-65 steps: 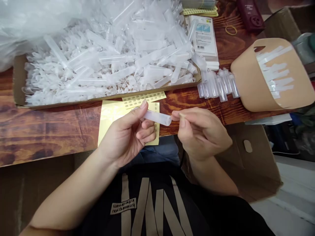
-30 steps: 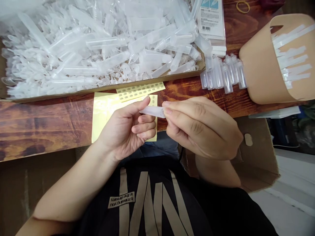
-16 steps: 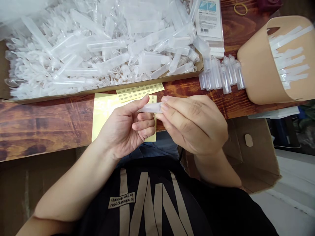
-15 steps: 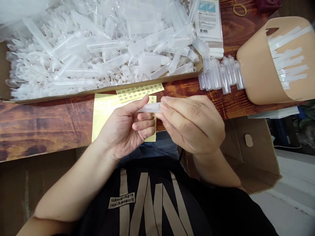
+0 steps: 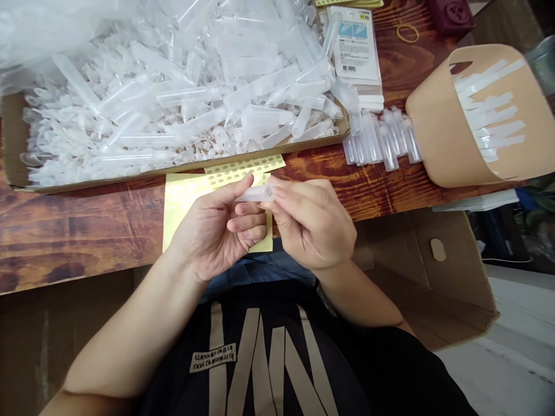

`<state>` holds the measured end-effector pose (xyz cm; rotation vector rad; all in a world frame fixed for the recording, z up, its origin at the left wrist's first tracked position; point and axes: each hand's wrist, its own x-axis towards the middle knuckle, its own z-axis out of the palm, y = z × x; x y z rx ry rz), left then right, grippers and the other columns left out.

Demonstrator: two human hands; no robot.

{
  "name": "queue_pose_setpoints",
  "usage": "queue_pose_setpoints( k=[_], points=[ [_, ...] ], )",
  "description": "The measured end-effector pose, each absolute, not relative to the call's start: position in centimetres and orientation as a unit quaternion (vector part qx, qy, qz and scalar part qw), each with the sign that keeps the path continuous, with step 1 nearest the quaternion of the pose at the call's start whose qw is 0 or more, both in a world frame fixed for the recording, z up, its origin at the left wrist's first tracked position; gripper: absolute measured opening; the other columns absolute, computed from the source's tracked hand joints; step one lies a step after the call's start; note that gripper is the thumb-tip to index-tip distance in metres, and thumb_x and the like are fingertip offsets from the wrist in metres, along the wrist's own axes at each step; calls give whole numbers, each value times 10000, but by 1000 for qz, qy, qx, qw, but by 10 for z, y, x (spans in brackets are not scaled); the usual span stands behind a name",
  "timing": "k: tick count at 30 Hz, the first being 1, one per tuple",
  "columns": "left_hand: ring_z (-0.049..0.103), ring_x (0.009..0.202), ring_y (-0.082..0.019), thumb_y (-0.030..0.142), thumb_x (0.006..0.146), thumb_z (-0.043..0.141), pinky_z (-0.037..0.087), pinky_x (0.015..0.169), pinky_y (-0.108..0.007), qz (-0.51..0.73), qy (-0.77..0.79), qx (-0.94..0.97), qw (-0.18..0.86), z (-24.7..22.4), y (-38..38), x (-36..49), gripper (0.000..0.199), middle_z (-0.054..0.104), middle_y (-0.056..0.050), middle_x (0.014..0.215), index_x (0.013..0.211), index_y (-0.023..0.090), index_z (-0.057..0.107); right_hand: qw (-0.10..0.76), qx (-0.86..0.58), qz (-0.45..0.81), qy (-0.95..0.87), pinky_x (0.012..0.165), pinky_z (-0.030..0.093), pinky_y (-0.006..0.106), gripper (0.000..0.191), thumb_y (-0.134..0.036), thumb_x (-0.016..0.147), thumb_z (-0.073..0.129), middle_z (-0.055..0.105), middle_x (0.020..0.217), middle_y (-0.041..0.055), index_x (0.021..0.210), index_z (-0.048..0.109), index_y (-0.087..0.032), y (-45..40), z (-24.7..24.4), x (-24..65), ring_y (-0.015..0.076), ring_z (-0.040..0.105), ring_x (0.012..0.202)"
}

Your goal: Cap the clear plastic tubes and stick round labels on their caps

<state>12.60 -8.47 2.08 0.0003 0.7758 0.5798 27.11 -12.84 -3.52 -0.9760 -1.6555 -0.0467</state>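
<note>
Between my two hands lies a small translucent plastic tube (image 5: 255, 194), nearly level, with a round printed sticker at its right end. My left hand (image 5: 221, 222) grips the tube's left part between thumb and fingers. My right hand (image 5: 314, 219) pinches the right end, thumb and fingertips at the sticker. Below the hands a yellow sticker sheet (image 5: 176, 202) lies on the table, with a strip of small round printed stickers (image 5: 245, 167) just behind it.
A shallow cardboard box (image 5: 173, 173) heaped with clear tubes and caps spans the back left. Several capped tubes (image 5: 381, 138) stand in a cluster beside a beige bin (image 5: 437, 115) holding white strips. A packaged card (image 5: 355, 46) and a rubber band (image 5: 407, 33) lie farther back.
My right hand has turned and drawn in to the left, so the round sticker on the tube now shows. The left hand keeps its hold. The whole view has shifted slightly.
</note>
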Motion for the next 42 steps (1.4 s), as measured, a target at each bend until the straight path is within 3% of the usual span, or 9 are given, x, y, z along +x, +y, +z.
queue_pose_setpoints(
  k=[5, 12, 17, 21, 26, 34, 42],
  points=[
    [399, 299, -5, 241, 1072, 335, 337, 363, -132, 279, 371, 4, 886, 20, -84, 126, 470, 428, 57, 450, 651, 122, 506, 570, -398, -48, -717, 765, 630, 309, 300, -137, 896, 660, 787, 1060, 9, 1153, 636, -290, -124, -33, 269, 189, 762, 967],
    [397, 290, -21, 238, 1062, 338, 340, 353, -142, 275, 369, 3, 888, 18, -82, 125, 468, 420, 48, 443, 654, 115, 532, 596, -425, -3, -681, 699, 622, 283, 215, -166, 911, 634, 790, 958, -45, 1046, 646, -332, -122, -31, 266, 158, 765, 854],
    [371, 276, -27, 235, 1066, 302, 321, 331, -145, 268, 364, 26, 892, 21, -79, 121, 500, 405, 47, 440, 639, 123, 538, 579, -405, 23, -707, 828, 628, 320, 264, -174, 921, 594, 778, 1038, -22, 1118, 676, -328, -121, -29, 266, 168, 742, 940],
    [354, 297, -6, 165, 1063, 234, 346, 351, -115, 254, 338, 76, 903, 28, -78, 117, 549, 396, 52, 460, 632, 84, 564, 522, -431, -27, -735, 831, 642, 342, 211, -258, 957, 519, 765, 986, -19, 1022, 704, -337, -119, -31, 267, 177, 741, 933],
    [235, 298, 8, 156, 1062, 169, 326, 341, -97, 236, 323, 109, 910, 33, -76, 116, 611, 320, 74, 459, 601, 70, 561, 603, -363, -62, -708, 784, 637, 231, 93, -258, 968, 565, 732, 1084, -49, 991, 650, -285, -116, -30, 262, 110, 728, 959],
    [165, 311, -4, 167, 1058, 181, 309, 326, -105, 230, 333, 144, 903, 35, -76, 120, 611, 285, 74, 459, 572, 90, 544, 574, -387, -45, -720, 861, 634, 322, 106, -313, 964, 567, 726, 1161, -31, 1049, 628, -298, -127, -30, 260, 170, 722, 1041],
    [137, 329, -4, 168, 1055, 186, 307, 324, -95, 233, 334, 140, 903, 35, -77, 121, 606, 251, 80, 472, 558, 96, 526, 603, -386, -42, -697, 823, 640, 301, 74, -313, 958, 580, 734, 1114, -47, 1009, 632, -300, -127, -29, 259, 158, 737, 988]
  ],
)
